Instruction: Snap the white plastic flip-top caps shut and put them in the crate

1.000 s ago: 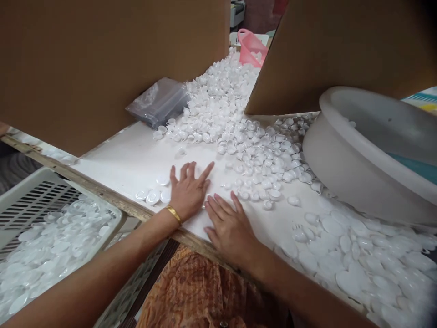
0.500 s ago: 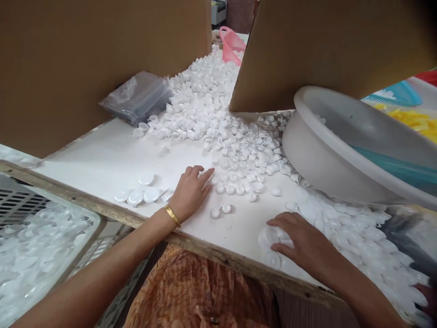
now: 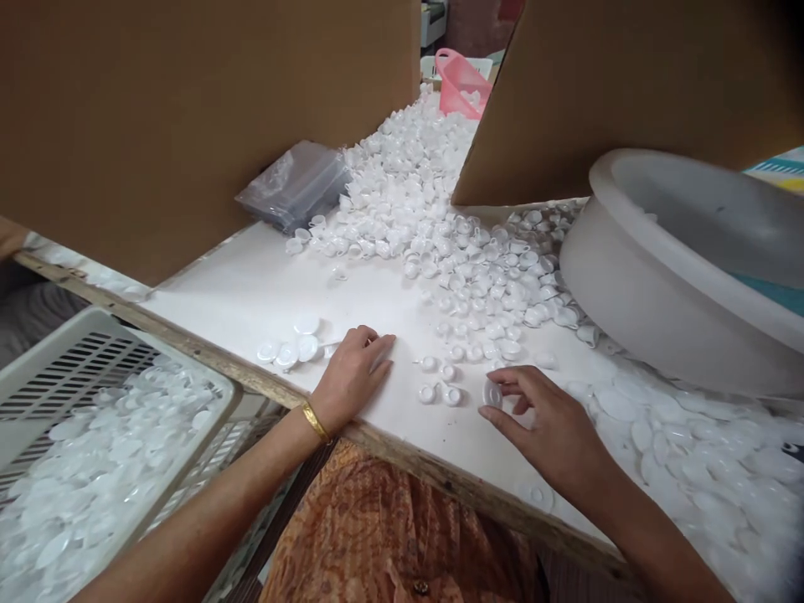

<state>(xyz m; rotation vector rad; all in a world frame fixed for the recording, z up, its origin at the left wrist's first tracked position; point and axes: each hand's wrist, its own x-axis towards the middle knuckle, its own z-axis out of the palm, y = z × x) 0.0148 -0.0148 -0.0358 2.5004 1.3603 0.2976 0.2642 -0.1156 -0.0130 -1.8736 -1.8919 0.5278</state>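
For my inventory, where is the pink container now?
In the head view, the pink container is near the top, slightly right of centre, at the far end of the white cups, beside the right brown panel.

Around the one grey tub (image 3: 653,306) we count two cardboard panels (image 3: 207,126), one behind, one left; also left, one plastic packet (image 3: 300,180), one pink container (image 3: 453,90), one held disc (image 3: 492,394), and cups (image 3: 433,226) beyond counting.

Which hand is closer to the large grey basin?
The right. The right hand pinches a small white disc on the near left side of the basin, apart from it; the left hand is farther left along the table.
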